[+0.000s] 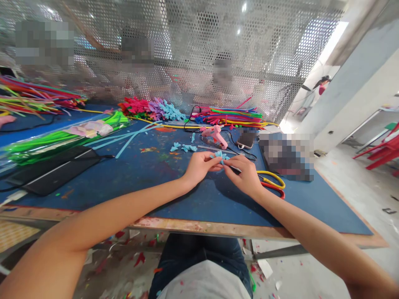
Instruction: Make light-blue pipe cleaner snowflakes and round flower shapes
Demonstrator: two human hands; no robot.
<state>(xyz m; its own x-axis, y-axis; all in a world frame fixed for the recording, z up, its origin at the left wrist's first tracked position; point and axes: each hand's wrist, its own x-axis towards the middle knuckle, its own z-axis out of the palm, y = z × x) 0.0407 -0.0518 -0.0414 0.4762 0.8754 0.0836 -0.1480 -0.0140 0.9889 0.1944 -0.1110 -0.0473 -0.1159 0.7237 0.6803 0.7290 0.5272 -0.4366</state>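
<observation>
Piece (220, 155) in fuzzy light blue, pinched between left hand (199, 168) and right hand (245, 173), both nearly closed

You get bright glare (336, 43) beyond the far right corner of the tabletop (318, 207) — soft shadow (232, 193) beneath your right hand (245, 175) — and stretched picture edges.

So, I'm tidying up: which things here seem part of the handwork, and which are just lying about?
Likely in use:
blue fuzzy piece, in left hand and right hand
loose blue pieces
pink glue gun
scissors

Probably lying about:
black object, left
floor scraps
</observation>
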